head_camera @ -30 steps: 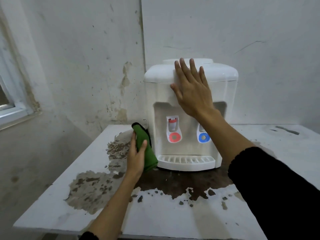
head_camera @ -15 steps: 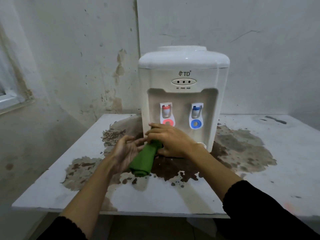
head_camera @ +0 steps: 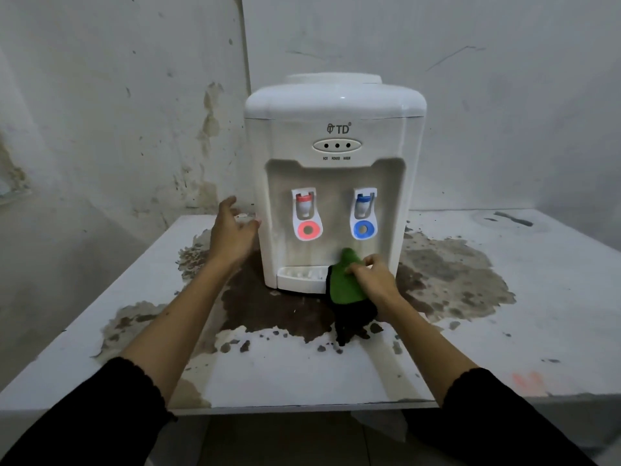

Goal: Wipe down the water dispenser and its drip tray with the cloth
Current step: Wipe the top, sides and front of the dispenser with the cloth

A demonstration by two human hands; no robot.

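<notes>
1. Stained white table [head_camera: 504, 331] against peeling walls; dark wet patch spreads out from the foot of the water dispenser [head_camera: 336, 183].
2. Dispenser upright mid-table, front facing me; red tap to its left side, blue tap to its right.
3. Drip tray [head_camera: 299, 279] at the dispenser's base, long axis running left to right; its right end is covered.
4. Cloth [head_camera: 344, 284], green over black, draped off that right end, its tail on the table in front.
5. Right hand [head_camera: 376, 280] pinches the cloth, nearest the tray; uncovered tray lies to its left, so a leftward sweep looks likely.
6. Left hand [head_camera: 233, 233], fingers spread, beside the dispenser's left wall; contact unclear.
</notes>
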